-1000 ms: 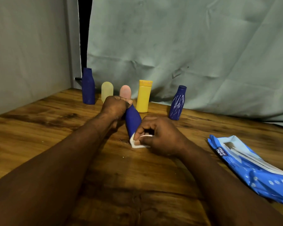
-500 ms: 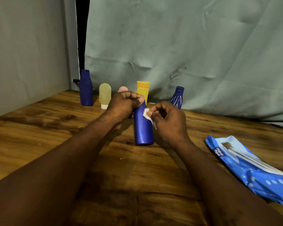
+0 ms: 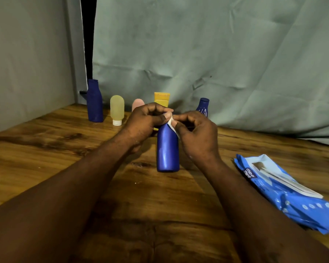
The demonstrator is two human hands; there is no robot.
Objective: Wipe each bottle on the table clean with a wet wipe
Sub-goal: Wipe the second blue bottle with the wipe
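Two hands meet atop an upright blue bottle [image 3: 168,149] mid-table: left hand [image 3: 144,120] grips its top, right hand [image 3: 196,133] pinches a white wet wipe [image 3: 171,123] against it. Five bottles line the back; their contents cannot be told. Wipes pack [image 3: 285,190] lies right.

Left hand [image 3: 142,122] and right hand [image 3: 197,133] meet, fingers pinched.

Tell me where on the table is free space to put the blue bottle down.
Bare wood lies left of the left hand, in front of the dark blue bottle and pale yellow tube. More lies between the held blue bottle and the wipes pack. The back row is crowded.
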